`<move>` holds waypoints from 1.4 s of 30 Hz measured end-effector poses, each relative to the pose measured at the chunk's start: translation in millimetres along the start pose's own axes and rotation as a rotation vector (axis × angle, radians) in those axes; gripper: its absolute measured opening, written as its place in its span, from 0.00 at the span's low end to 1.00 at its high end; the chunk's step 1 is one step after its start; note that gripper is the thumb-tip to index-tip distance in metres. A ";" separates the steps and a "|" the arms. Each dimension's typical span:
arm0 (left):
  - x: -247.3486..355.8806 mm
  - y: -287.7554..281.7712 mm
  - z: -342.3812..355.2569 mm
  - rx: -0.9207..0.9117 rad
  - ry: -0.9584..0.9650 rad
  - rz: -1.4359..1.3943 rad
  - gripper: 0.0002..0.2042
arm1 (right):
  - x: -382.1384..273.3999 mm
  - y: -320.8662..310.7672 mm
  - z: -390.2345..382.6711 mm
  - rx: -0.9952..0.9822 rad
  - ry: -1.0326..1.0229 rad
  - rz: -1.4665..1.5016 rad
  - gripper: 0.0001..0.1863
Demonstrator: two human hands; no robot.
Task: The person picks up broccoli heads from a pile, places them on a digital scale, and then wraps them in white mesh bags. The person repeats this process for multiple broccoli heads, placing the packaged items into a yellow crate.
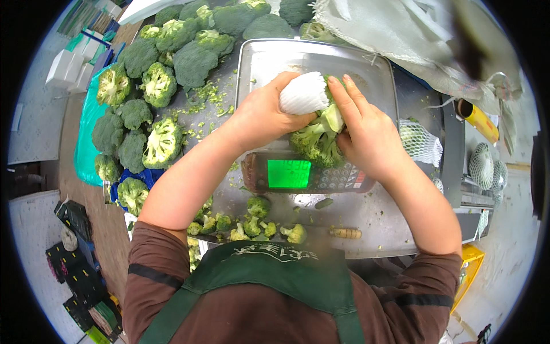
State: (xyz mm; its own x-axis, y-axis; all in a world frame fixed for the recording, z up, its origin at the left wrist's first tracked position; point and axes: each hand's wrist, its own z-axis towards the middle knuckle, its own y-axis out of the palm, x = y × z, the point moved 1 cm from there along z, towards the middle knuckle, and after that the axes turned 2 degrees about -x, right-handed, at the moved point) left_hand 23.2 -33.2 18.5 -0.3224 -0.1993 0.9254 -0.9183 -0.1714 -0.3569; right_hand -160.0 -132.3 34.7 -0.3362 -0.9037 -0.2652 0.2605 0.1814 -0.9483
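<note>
Over the scale (264,64), my left hand (260,114) is gripping a white net (303,94) while my right hand (371,135) is clasping broccoli (317,140).

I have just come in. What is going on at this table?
A person is at a scale with a lit green display. The left hand holds a bunched white mesh sleeve next to a broccoli head, which the right hand holds; much of the head is uncovered. More heads are piled at the left; small florets lie near the metal table's near edge.
</note>
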 end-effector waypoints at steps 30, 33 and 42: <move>11.5 -2.8 -14.5 -0.055 0.100 -0.336 0.29 | 2.1 20.5 30.5 0.505 -0.095 0.628 0.24; -12.5 -9.5 -26.6 0.035 0.013 -0.796 0.29 | 41.4 16.0 27.5 0.906 0.328 1.328 0.20; -32.5 -15.3 -37.1 0.239 0.251 -0.639 0.32 | 13.1 -15.1 -12.3 0.181 0.097 0.964 0.30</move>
State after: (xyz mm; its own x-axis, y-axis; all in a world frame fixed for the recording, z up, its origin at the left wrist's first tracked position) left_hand 39.2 11.7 -1.4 0.1912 0.2325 0.9536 -0.8789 -0.3919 0.2718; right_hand -179.5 -142.2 43.4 0.0223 -0.3630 -0.9315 0.5936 0.7546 -0.2798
